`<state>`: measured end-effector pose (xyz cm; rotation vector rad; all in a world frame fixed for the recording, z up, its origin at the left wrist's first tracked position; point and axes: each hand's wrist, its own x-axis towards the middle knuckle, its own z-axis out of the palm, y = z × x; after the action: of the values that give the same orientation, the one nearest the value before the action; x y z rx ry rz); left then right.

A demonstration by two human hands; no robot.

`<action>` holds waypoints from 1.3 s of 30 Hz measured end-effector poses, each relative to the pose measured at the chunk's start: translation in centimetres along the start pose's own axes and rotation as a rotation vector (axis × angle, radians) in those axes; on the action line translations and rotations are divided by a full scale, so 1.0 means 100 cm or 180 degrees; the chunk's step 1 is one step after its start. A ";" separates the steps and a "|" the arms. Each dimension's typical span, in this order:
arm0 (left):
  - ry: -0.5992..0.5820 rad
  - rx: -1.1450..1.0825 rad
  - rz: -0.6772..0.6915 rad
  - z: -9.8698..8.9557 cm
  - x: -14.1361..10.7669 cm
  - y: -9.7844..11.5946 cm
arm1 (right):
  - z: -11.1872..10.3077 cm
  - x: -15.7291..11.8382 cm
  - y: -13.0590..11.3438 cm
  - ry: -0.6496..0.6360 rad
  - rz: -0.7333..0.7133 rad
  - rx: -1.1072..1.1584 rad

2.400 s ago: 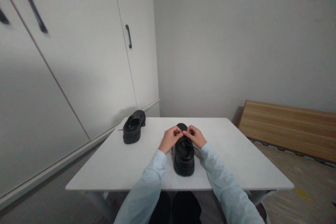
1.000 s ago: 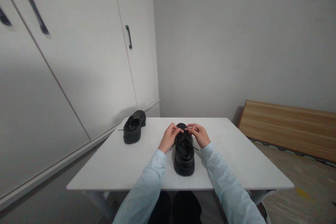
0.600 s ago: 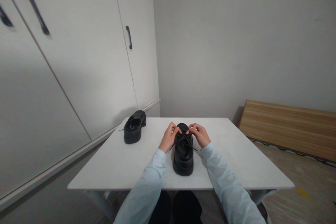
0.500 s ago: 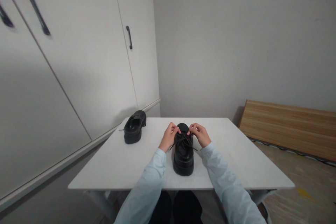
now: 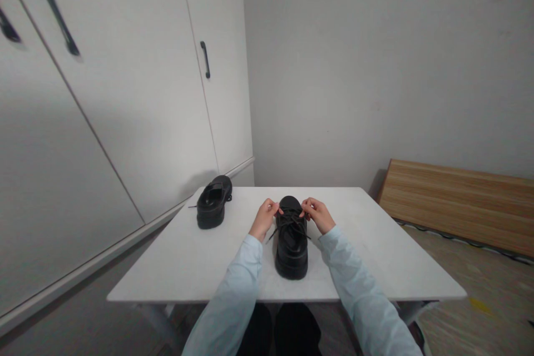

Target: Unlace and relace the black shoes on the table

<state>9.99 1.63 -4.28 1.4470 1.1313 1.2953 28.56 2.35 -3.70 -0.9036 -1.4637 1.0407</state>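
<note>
A black lace-up shoe (image 5: 291, 256) stands on the white table in front of me, its toe pointing away and its heel toward me. Black laces (image 5: 291, 222) cross its top, with loose ends sticking out on both sides. My left hand (image 5: 264, 218) is at the shoe's left side, thumb and fingers pinched on the lace. On the right side, my right hand (image 5: 317, 214) also pinches the lace near the toe. A second black shoe (image 5: 211, 211) sits at the table's far left, out of reach of both hands.
The white table (image 5: 367, 267) extends around the shoes. White cabinets (image 5: 125, 94) with dark handles rise on the left. A wood-grain board (image 5: 454, 200) leans by the grey wall at the right.
My left hand has moved slightly left, away from the shoe's middle, and more of the lacing shows between my hands. My right hand has hardly moved.
</note>
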 end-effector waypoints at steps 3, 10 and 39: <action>0.0023 -0.0003 -0.0209 -0.001 0.000 -0.001 | -0.001 0.000 0.002 -0.0031 0.0047 0.0031; -0.0034 -0.0007 -0.0519 -0.003 -0.001 -0.001 | -0.003 0.002 0.012 -0.0015 0.0085 0.0171; -0.0397 0.1937 0.1217 0.001 -0.012 0.015 | -0.022 -0.012 -0.013 -0.1283 -0.0034 -0.0659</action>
<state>10.13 0.19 -3.10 2.2480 1.2669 1.1299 30.95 1.09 -2.72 -0.8602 -1.9386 1.1218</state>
